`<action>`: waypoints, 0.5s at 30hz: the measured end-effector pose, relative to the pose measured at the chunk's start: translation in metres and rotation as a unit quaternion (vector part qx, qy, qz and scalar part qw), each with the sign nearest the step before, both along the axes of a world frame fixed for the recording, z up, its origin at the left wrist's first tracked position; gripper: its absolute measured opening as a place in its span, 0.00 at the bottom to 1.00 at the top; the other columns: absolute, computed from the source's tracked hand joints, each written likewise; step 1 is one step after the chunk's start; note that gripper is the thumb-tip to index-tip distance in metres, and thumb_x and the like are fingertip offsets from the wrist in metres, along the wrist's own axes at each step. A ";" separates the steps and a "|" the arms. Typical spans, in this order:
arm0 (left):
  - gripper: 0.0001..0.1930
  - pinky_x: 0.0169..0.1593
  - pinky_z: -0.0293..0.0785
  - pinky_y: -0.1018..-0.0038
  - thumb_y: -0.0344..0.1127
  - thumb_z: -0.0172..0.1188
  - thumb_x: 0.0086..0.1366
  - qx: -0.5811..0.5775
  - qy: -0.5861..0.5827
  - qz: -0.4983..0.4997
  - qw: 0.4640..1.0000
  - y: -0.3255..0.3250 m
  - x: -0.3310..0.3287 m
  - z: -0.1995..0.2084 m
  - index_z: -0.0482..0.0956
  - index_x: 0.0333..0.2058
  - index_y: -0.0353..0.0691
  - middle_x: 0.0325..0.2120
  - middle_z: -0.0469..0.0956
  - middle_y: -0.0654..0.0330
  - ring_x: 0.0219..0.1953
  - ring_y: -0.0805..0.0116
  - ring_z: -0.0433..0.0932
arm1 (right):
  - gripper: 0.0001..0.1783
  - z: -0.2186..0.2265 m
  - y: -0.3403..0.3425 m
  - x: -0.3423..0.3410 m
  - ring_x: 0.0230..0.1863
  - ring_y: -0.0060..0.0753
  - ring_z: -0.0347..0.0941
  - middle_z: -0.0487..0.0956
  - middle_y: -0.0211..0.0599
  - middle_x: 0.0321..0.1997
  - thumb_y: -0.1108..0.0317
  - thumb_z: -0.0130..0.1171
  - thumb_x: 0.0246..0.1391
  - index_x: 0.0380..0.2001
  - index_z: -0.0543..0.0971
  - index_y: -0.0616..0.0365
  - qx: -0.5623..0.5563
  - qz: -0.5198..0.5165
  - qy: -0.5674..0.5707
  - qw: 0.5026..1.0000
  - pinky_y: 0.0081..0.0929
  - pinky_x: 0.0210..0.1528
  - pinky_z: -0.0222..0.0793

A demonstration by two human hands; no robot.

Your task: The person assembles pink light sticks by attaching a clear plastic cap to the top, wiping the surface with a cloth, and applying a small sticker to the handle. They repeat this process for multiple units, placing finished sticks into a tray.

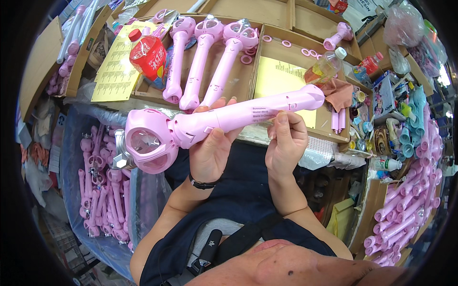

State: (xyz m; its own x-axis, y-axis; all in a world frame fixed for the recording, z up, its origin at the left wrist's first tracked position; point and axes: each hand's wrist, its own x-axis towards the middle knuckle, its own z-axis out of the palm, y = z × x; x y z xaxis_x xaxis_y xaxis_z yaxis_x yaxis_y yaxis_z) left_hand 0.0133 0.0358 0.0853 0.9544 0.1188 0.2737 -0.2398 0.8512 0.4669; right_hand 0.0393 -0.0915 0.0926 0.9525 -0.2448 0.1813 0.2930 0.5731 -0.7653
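1. Plainly, the left hand (210, 155) grips the wand (238, 119) from beneath, fingers behind the handle, thumb in front, close to the head.
2. Right hand (286, 143) curled, thumb and forefinger drawn together at the handle's lower edge. Cannot tell whether it pinches, steadies or merely touches.
3. Wand lies aslant above the lap, head and silver tip to the left, tail end higher, to the right. Grip near the head probably because the weight sits there; printed side faces the wearer, seemingly for looking over.
4. Writing: small dark lines of print on the handle, beside the right fingertips.
5. Beyond, a cardboard tray (242, 78): three wands (202, 66) side by side, heads away, likely ranked for easy reach. Red bottle (149, 58) with pale lettering beside them; yellow sheet (114, 66) at left, dense with print, too fine to read.
6. Next compartment: another yellow paper (281, 82), loose pink rings (286, 43).
7. Left: blue-lined bin (76, 190), many wands heaped inside.
8. Right: pink tubes (405, 205), stacked mostly lengthwise, presumably to save space.
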 end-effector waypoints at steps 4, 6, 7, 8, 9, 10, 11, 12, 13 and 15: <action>0.23 0.65 0.52 0.50 0.23 0.48 0.65 -0.003 -0.003 -0.002 1.000 0.001 0.000 -0.001 0.60 0.57 0.48 0.59 0.60 0.55 0.65 0.52 0.53 | 0.06 0.001 0.000 0.001 0.24 0.11 0.64 0.77 0.31 0.29 0.73 0.59 0.54 0.34 0.75 0.62 -0.001 0.005 0.005 1.000 0.10 0.25 0.59; 0.22 0.64 0.52 0.48 0.25 0.47 0.66 0.022 -0.013 0.004 1.000 0.001 0.001 -0.002 0.60 0.57 0.48 0.60 0.60 0.55 0.65 0.51 0.52 | 0.06 0.002 0.001 0.001 0.24 0.11 0.64 0.77 0.31 0.29 0.73 0.59 0.54 0.35 0.75 0.62 0.000 0.003 0.010 1.000 0.10 0.25 0.59; 0.21 0.64 0.53 0.47 0.28 0.47 0.67 0.046 -0.023 0.011 0.999 0.002 0.001 -0.003 0.60 0.58 0.49 0.61 0.59 0.55 0.65 0.51 0.52 | 0.06 0.003 0.001 0.002 0.23 0.13 0.63 0.76 0.30 0.28 0.72 0.58 0.55 0.34 0.75 0.63 -0.014 -0.002 0.015 1.000 0.11 0.25 0.59; 0.21 0.63 0.54 0.45 0.31 0.46 0.68 0.072 -0.030 0.018 0.997 0.002 0.002 -0.003 0.60 0.59 0.49 0.61 0.58 0.56 0.65 0.50 0.51 | 0.06 0.003 0.001 0.002 0.22 0.14 0.62 0.74 0.30 0.26 0.71 0.57 0.56 0.34 0.75 0.63 -0.022 -0.009 0.022 0.999 0.12 0.25 0.58; 0.21 0.63 0.53 0.45 0.31 0.46 0.68 0.071 -0.033 0.017 0.997 0.002 0.002 -0.004 0.60 0.59 0.49 0.61 0.58 0.56 0.65 0.50 0.51 | 0.06 0.003 0.001 0.002 0.21 0.15 0.61 0.72 0.29 0.24 0.71 0.57 0.57 0.33 0.74 0.63 -0.029 -0.012 0.027 0.999 0.13 0.25 0.58; 0.21 0.63 0.53 0.45 0.31 0.46 0.68 0.072 -0.033 0.017 0.997 0.003 0.002 -0.005 0.59 0.59 0.49 0.61 0.58 0.56 0.65 0.50 0.51 | 0.06 0.003 0.002 0.002 0.21 0.16 0.61 0.73 0.29 0.24 0.70 0.57 0.56 0.33 0.74 0.63 -0.032 -0.017 0.027 0.999 0.13 0.25 0.58; 0.21 0.63 0.53 0.45 0.31 0.46 0.68 0.072 -0.032 0.016 0.997 0.003 0.002 -0.005 0.59 0.59 0.49 0.61 0.58 0.56 0.65 0.50 0.51 | 0.06 0.003 0.002 0.001 0.21 0.16 0.61 0.73 0.30 0.24 0.70 0.57 0.56 0.33 0.74 0.63 -0.033 -0.018 0.025 0.999 0.13 0.25 0.58; 0.21 0.63 0.53 0.45 0.31 0.46 0.68 0.073 -0.032 0.018 0.997 0.003 0.002 -0.005 0.59 0.59 0.49 0.61 0.58 0.56 0.65 0.50 0.51 | 0.06 0.003 0.002 0.001 0.21 0.16 0.61 0.73 0.30 0.25 0.70 0.57 0.56 0.33 0.75 0.63 -0.034 -0.016 0.027 0.999 0.13 0.25 0.58; 0.21 0.63 0.53 0.45 0.31 0.46 0.68 0.073 -0.032 0.019 0.997 0.002 0.002 -0.005 0.59 0.59 0.49 0.61 0.58 0.56 0.65 0.50 0.51 | 0.06 0.002 0.002 0.002 0.21 0.16 0.61 0.73 0.30 0.25 0.71 0.57 0.56 0.33 0.75 0.63 -0.035 -0.018 0.023 0.999 0.13 0.25 0.58; 0.21 0.63 0.53 0.45 0.31 0.46 0.68 0.074 -0.031 0.022 0.997 0.002 0.002 -0.006 0.59 0.59 0.49 0.61 0.58 0.56 0.65 0.50 0.51 | 0.06 0.001 0.002 0.002 0.21 0.16 0.62 0.74 0.30 0.25 0.71 0.57 0.56 0.34 0.75 0.63 -0.037 -0.019 0.022 0.999 0.13 0.25 0.58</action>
